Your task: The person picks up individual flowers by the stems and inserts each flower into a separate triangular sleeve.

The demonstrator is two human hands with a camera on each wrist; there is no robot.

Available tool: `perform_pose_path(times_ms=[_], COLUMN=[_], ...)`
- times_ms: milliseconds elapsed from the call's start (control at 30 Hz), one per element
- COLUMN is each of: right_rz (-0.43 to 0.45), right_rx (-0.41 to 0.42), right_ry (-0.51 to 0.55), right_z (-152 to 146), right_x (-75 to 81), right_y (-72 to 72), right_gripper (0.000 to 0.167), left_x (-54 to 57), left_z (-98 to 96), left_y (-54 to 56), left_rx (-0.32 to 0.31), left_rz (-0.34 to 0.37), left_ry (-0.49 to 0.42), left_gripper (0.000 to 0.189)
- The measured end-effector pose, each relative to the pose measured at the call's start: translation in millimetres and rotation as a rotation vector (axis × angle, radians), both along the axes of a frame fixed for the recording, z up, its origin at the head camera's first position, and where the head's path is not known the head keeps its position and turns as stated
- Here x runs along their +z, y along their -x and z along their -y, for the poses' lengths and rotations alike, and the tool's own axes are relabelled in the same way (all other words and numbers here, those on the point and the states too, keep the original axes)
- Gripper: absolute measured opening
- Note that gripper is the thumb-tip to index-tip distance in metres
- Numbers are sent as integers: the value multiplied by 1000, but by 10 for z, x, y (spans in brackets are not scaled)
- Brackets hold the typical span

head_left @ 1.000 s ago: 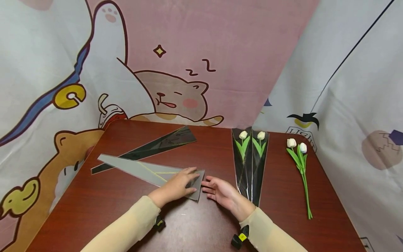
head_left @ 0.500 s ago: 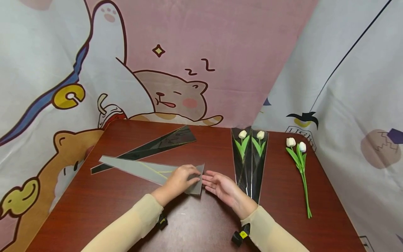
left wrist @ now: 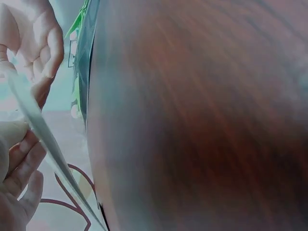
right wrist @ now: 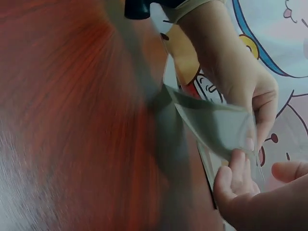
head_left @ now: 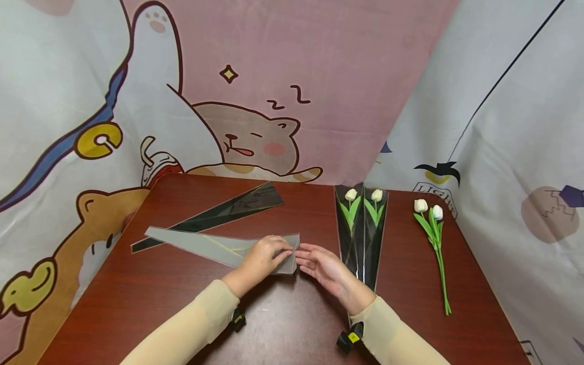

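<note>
A grey flower-wrapping sleeve with yellow lines [head_left: 191,245] lies slantwise before me, its wide end lifted off the table. My left hand [head_left: 261,261] pinches that end between thumb and fingers. At the sleeve's wide mouth, the fingers of my right hand [head_left: 329,274] are extended and touch the edge. In the right wrist view the sleeve [right wrist: 211,126] gapes a little at its mouth, and the right thumb [right wrist: 288,170] stands apart from it. The left wrist view shows the sleeve edge-on [left wrist: 54,150] beside the left fingers [left wrist: 30,166].
A black sleeve [head_left: 228,208] lies behind the grey one, partly under its narrow end. Right of my hands are two white tulips [head_left: 351,194] in black sleeves [head_left: 371,253]. Two unwrapped white tulips [head_left: 439,248] lie farther right on the brown table [head_left: 410,324]. Printed cloth [head_left: 356,76] hangs behind.
My left hand has gone from lying spread on the sleeve to pinching it, and the wide end has risen. The right fingers have stayed close to the mouth and now touch its edge.
</note>
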State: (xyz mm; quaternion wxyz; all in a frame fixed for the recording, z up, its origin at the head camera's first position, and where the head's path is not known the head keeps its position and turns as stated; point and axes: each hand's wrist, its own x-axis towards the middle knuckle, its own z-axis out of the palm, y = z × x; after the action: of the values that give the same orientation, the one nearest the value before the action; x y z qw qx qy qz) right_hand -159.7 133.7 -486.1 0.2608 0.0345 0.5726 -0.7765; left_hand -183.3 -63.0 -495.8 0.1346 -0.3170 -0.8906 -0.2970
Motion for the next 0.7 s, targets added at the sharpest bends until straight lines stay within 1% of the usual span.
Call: perform_pose_path(times_ms=[133, 267, 400, 500, 600, 700], right_rz=[-83, -170, -237, -280, -311, -331], right_rx=[-19, -31, -7, 11, 1, -16], right_ry=[-167, -309, -420, -502, -574, -624], right_z=[16, 17, 23, 36, 43, 45], right_x=[-13, -40, -64, -71, -75, -81], right_y=[28, 70, 106, 122, 132, 143], right_gripper=[43, 33, 24, 18, 13, 10], left_x=[39, 68, 97, 111, 121, 133], left_z=[-5, -11, -21, -29, -33, -39], left_y=[13, 17, 7, 1, 0, 7], left_rx=[-7, -27, -52, -66, -80, -98], left_rz=[-31, -81, -127, -178, -245, -308], left_ry=[-29, -39, -19, 12, 48, 62], left_gripper=[7, 6, 6, 6, 6, 5])
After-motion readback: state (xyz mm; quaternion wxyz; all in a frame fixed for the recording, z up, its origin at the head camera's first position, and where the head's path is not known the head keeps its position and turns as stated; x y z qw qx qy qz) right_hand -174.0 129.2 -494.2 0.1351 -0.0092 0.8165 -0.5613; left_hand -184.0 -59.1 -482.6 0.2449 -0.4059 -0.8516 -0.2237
